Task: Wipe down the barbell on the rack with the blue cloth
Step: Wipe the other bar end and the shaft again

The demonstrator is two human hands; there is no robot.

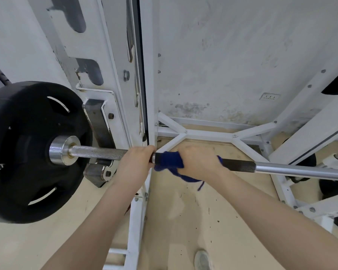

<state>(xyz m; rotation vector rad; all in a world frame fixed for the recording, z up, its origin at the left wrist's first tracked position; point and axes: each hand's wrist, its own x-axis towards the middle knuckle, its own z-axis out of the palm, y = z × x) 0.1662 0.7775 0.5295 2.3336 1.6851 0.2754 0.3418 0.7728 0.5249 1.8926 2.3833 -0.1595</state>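
Wiping is under way. The barbell lies across the rack, near the left upright, with a black plate on its left sleeve. The right hand is wrapped round the bar with the blue cloth bunched under its fingers — cloth pressed to the bar, a loose tail hanging below. The left hand grips the bare bar just left of the cloth, fingers curled over it, steadying.

Progress, as a guess: the cloth sits on the left grip zone, so the long stretch running right looks yet to be covered — no telling from the shine what is already clean.

No brand, label or readable writing shows on plate, bar or rack.
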